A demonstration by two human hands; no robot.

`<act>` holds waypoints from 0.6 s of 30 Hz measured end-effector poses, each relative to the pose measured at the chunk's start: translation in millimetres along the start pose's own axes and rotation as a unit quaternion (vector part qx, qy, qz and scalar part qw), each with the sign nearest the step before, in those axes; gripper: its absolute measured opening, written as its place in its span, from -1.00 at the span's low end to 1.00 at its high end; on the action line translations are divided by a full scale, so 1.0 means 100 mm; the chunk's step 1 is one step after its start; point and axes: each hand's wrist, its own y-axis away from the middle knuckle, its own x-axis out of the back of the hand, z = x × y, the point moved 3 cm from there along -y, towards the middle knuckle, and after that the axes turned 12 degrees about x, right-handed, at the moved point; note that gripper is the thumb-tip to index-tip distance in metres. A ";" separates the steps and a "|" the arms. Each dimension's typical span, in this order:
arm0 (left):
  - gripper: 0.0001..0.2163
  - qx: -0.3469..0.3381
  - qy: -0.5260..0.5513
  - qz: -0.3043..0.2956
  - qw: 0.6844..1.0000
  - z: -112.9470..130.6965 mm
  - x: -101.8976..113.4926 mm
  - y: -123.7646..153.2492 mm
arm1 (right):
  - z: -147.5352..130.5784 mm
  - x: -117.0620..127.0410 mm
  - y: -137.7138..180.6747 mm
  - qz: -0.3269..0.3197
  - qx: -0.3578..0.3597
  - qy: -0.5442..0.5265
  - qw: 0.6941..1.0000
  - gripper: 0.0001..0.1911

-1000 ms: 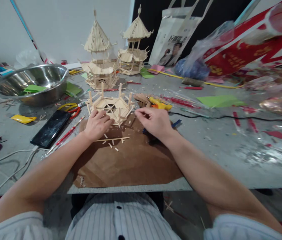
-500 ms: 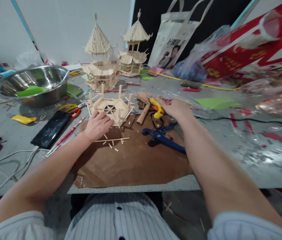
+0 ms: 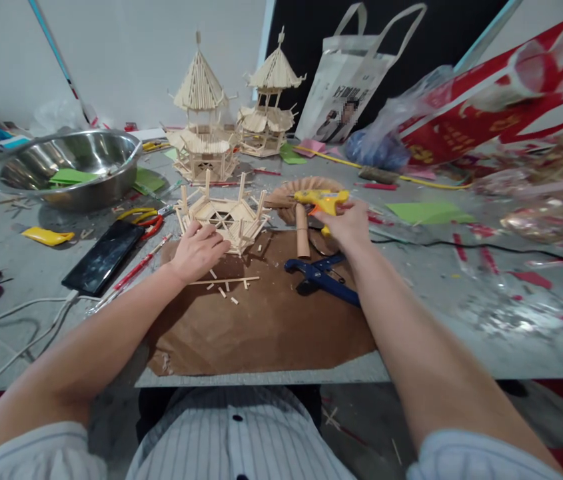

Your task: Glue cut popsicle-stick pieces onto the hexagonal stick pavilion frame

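My left hand [image 3: 196, 250] rests with curled fingers on the near edge of a small hexagonal wooden stick frame [image 3: 224, 215] at the top of a brown paper sheet [image 3: 261, 320]. My right hand [image 3: 344, 227] grips a yellow glue gun [image 3: 321, 200], lifted just above the table with its nozzle pointing left. Loose short sticks [image 3: 224, 285] lie on the paper below my left hand. Blue-handled pliers [image 3: 321, 279] lie to the right of the sticks.
Two finished stick pagodas [image 3: 201, 133] [image 3: 271, 107] stand behind. A steel bowl [image 3: 61, 167] sits back left, a black phone [image 3: 101, 257] and red-yellow cutters [image 3: 138, 217] left of the frame. A black cord [image 3: 461, 241], bags and red plastic crowd the right.
My right hand left the stick frame, reached right, took hold of the yellow glue gun and lifted it. The blue pliers came into view. My left hand stayed on the frame.
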 end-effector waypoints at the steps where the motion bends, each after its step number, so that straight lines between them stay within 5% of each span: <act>1: -0.86 -0.001 -0.005 0.001 1.000 0.00 0.00 0.00 | -0.03 0.01 0.00 0.014 0.011 -0.029 0.999 -0.34; 7: -0.84 -0.002 -0.012 0.001 1.000 0.00 0.01 -0.01 | -0.26 0.11 0.04 -0.043 0.035 -0.185 0.981 -0.70; 13: -0.84 0.004 -0.005 -0.016 1.000 0.00 0.01 -0.01 | -0.27 0.12 0.15 -0.076 -0.005 -0.269 0.960 -0.62; 18: -0.83 0.000 -0.005 -0.009 1.000 -0.01 0.00 -0.01 | -0.30 0.14 0.22 -0.106 0.030 -0.284 0.952 -0.70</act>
